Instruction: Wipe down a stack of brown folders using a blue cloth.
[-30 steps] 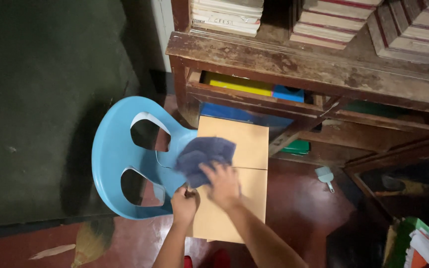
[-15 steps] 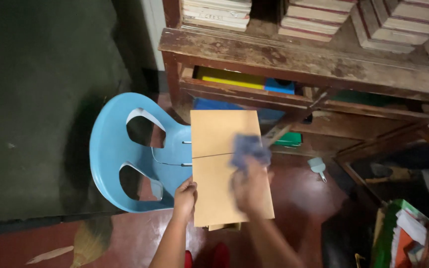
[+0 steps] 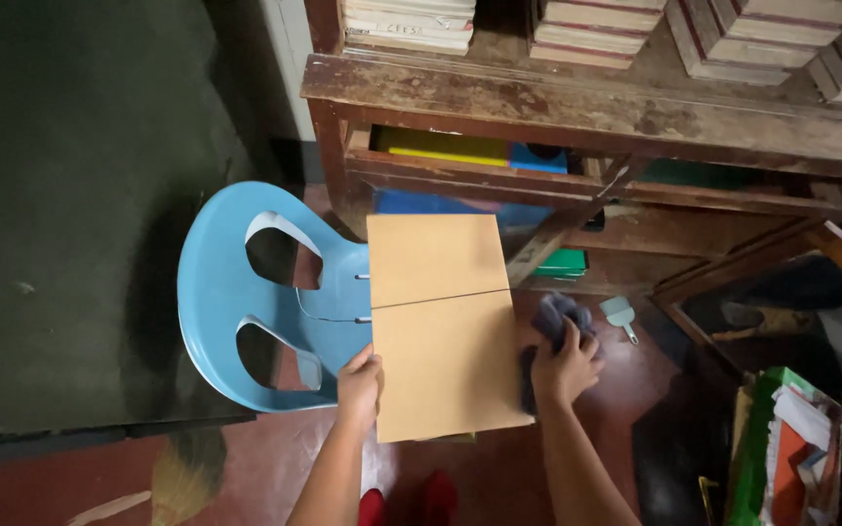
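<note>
A brown cardboard box (image 3: 440, 321) with closed flaps rests on the seat of a light blue plastic chair (image 3: 236, 292). My left hand (image 3: 360, 382) grips the box's lower left edge. My right hand (image 3: 562, 365) holds a dark blue-grey cloth (image 3: 555, 321) against the box's right side, just past its edge. The cloth is bunched above and under my fingers.
A worn wooden shelf unit (image 3: 596, 112) stands behind the chair, with stacked books on top and yellow, blue and green items inside. A small scraper (image 3: 620, 316) lies on the red floor. Colourful folders (image 3: 811, 448) stand at lower right. A dark wall fills the left.
My right hand swept the cloth from the box's upper left, across the top, to beyond its right edge. My left hand stayed on the box's lower left edge.
</note>
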